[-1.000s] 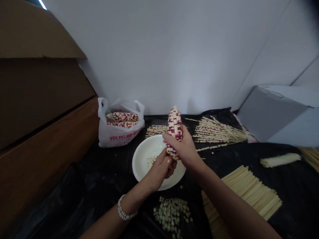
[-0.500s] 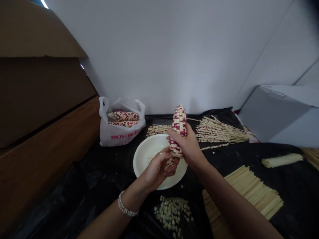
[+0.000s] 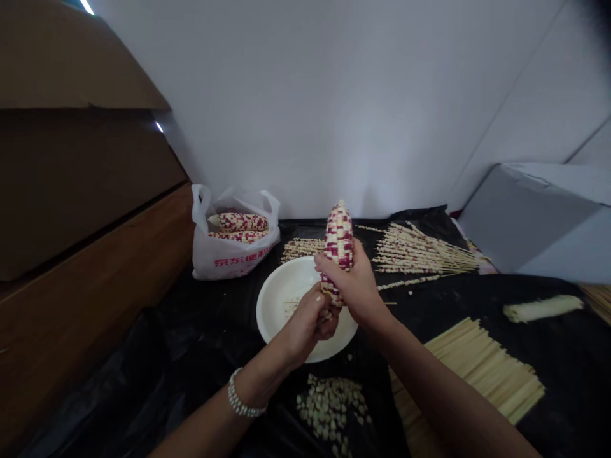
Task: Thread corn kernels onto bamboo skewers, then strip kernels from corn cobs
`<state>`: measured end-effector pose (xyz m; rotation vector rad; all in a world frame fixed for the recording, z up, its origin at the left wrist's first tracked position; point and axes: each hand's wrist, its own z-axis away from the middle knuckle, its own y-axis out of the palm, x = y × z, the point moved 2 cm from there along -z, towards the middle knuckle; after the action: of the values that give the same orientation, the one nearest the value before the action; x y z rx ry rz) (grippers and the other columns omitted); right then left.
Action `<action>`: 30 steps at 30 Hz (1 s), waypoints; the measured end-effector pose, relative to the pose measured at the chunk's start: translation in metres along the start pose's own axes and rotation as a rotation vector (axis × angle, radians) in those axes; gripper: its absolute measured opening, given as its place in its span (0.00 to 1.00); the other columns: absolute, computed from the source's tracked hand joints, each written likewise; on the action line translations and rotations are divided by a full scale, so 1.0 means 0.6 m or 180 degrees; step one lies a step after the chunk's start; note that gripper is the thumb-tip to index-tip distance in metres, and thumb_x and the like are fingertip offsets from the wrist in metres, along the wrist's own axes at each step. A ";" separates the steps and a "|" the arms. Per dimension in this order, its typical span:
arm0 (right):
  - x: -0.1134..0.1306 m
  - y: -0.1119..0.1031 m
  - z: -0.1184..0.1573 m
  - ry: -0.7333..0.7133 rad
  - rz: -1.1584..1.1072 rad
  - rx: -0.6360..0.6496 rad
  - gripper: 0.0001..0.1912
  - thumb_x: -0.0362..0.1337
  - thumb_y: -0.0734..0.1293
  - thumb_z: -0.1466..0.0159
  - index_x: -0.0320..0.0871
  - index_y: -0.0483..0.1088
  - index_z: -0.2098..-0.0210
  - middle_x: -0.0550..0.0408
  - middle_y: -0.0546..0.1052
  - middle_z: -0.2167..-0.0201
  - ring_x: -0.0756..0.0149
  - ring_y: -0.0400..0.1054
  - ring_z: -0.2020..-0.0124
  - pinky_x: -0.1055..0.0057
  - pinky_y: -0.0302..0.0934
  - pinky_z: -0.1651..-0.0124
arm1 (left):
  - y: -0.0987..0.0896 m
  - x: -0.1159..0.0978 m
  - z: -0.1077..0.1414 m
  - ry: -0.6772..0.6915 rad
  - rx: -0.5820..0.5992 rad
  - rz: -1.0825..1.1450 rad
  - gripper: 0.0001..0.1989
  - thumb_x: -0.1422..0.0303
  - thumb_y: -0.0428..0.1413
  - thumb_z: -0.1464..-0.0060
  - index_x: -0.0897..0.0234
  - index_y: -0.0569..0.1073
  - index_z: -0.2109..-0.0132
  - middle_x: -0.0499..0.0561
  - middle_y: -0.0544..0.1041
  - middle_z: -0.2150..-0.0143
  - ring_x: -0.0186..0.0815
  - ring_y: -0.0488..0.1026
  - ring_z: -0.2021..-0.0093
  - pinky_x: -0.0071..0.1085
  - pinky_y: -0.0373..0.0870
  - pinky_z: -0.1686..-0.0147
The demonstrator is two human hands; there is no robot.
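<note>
My right hand (image 3: 356, 283) is wrapped round a red-and-cream ear of corn (image 3: 338, 235), held upright with its tip pointing away. At the ear's lower end, my left hand (image 3: 308, 321) is closed, its thumb pressed near the base. Some loose corn kernels (image 3: 326, 315) show between the left fingers; the rest of that palm is hidden. Both hands are over a white bowl (image 3: 270, 318), which has a few small bits in it. A thin stick (image 3: 389, 303) pokes out to the right from behind the right wrist.
A white plastic bag (image 3: 236, 261) with ears of corn stands at the back left. Kernel-threaded sticks (image 3: 410, 251) lie at the back right. A kernel pile (image 3: 334, 407), a bundle of bare sticks (image 3: 482, 366) and a pale bare cob (image 3: 544, 308) rest on black plastic sheeting (image 3: 191, 356).
The ear and both hands have shifted slightly left. My left fingers have curled in more, with the thumb up against the ear's base, and fewer kernels show in that hand.
</note>
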<state>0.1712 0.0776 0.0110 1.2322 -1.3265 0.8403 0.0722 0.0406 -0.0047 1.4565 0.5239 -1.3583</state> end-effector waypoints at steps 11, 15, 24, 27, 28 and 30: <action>0.009 -0.004 -0.006 0.0314 -0.0423 -0.0048 0.23 0.45 0.75 0.50 0.46 0.64 0.61 0.57 0.74 0.70 0.63 0.72 0.70 0.67 0.66 0.69 | 0.000 -0.011 0.001 -0.0156 0.0197 0.0237 0.08 0.65 0.52 0.51 0.62 0.61 0.64 0.41 0.62 0.77 0.22 0.49 0.83 0.25 0.40 0.81; 0.004 -0.004 -0.003 0.0053 0.0003 -0.0061 0.22 0.45 0.74 0.49 0.47 0.64 0.60 0.58 0.73 0.68 0.63 0.70 0.68 0.65 0.65 0.64 | 0.001 -0.009 -0.002 -0.0006 0.0025 -0.0091 0.08 0.63 0.51 0.49 0.62 0.61 0.65 0.41 0.61 0.78 0.23 0.48 0.84 0.25 0.40 0.82; 0.000 0.006 0.004 -0.0140 0.0303 -0.0041 0.23 0.44 0.74 0.50 0.47 0.64 0.58 0.58 0.73 0.67 0.63 0.69 0.67 0.63 0.64 0.61 | -0.004 0.001 -0.004 0.0197 -0.0277 -0.0281 0.05 0.67 0.50 0.54 0.62 0.61 0.67 0.39 0.57 0.81 0.23 0.47 0.85 0.25 0.41 0.83; -0.005 0.004 0.001 0.0059 0.0033 0.0000 0.23 0.47 0.74 0.49 0.47 0.64 0.59 0.57 0.74 0.67 0.62 0.71 0.68 0.63 0.65 0.63 | -0.009 0.007 -0.007 0.0081 -0.0243 -0.0153 0.07 0.72 0.49 0.59 0.62 0.61 0.67 0.40 0.60 0.80 0.23 0.48 0.85 0.24 0.41 0.83; -0.005 0.003 0.000 0.0104 -0.0078 0.0022 0.23 0.47 0.74 0.49 0.47 0.64 0.59 0.57 0.75 0.68 0.62 0.72 0.68 0.64 0.66 0.64 | -0.011 0.007 -0.007 0.0004 -0.0154 -0.0057 0.09 0.74 0.49 0.60 0.62 0.61 0.67 0.41 0.61 0.79 0.22 0.48 0.85 0.24 0.41 0.83; -0.002 0.000 -0.003 0.0196 -0.0367 0.0057 0.23 0.46 0.75 0.50 0.46 0.64 0.60 0.57 0.74 0.69 0.63 0.72 0.70 0.66 0.66 0.67 | -0.013 0.003 -0.006 -0.0155 0.0052 0.0190 0.12 0.76 0.48 0.63 0.63 0.62 0.66 0.42 0.64 0.77 0.21 0.49 0.85 0.23 0.41 0.82</action>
<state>0.1713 0.0795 0.0101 1.2746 -1.1896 0.8033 0.0678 0.0459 -0.0096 1.4376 0.4357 -1.3504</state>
